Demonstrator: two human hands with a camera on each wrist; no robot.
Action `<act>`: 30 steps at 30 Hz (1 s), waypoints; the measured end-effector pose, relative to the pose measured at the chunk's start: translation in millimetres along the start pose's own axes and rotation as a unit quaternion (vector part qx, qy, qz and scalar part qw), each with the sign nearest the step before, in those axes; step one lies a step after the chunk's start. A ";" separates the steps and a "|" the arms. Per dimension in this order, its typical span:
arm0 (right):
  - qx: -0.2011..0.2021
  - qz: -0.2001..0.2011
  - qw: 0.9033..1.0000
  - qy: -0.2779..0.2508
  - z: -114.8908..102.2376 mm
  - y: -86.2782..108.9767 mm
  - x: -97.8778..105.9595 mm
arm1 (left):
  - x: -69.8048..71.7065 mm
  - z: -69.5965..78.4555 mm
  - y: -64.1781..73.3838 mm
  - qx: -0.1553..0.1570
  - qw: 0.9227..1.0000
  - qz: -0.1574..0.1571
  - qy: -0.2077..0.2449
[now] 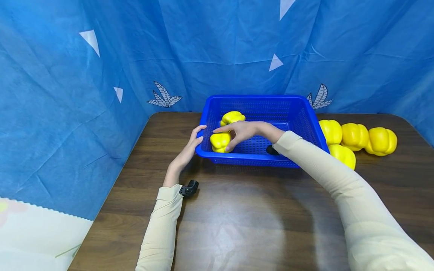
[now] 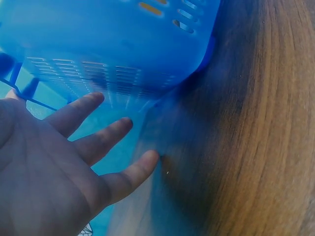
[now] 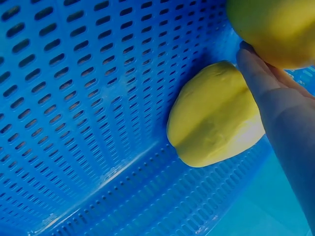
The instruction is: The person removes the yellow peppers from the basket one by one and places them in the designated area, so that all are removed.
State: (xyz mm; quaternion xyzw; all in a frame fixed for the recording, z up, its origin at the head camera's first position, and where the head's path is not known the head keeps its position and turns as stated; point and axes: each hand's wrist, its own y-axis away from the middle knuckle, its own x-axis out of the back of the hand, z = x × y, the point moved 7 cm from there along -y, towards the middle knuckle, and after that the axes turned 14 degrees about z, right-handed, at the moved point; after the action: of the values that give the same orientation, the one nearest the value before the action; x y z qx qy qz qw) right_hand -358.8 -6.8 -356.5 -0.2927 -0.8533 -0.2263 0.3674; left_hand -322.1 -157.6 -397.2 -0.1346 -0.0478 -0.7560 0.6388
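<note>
A blue plastic basket (image 1: 257,160) with slotted walls stands on the table. My right hand (image 1: 242,131) reaches in at its left end, thumb and fingers curved about a yellow bell pepper (image 1: 219,140). Just behind lies a second yellow bell pepper (image 1: 233,117). In the right wrist view one pepper (image 3: 216,115) lies against the slotted wall, while a fingertip touches another pepper (image 3: 278,32) at the upper right. My left hand (image 1: 187,150) rests on the basket's left rim. Three of its fingers (image 2: 101,140) spread straight outside the wall in the left wrist view.
Several yellow bell peppers (image 1: 354,136) sit on the table right of the basket, one close to its right wall. A blue curtain (image 1: 217,49) hangs behind the wooden table (image 1: 234,214). Black wrist devices (image 1: 189,188) show at both wrists.
</note>
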 end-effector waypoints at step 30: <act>0.065 0.017 0.997 -0.039 -5.7 10.4 14.7 | 1.2 0.8 -0.6 -0.002 1.000 0.004 0.003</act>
State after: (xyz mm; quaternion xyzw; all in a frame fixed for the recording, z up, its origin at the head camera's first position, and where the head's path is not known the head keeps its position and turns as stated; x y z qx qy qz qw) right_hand -357.3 2.2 -340.0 -0.2912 -0.8750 -0.1523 0.3556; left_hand -322.8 -158.4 -396.1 -0.1338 -0.0433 -0.7542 0.6414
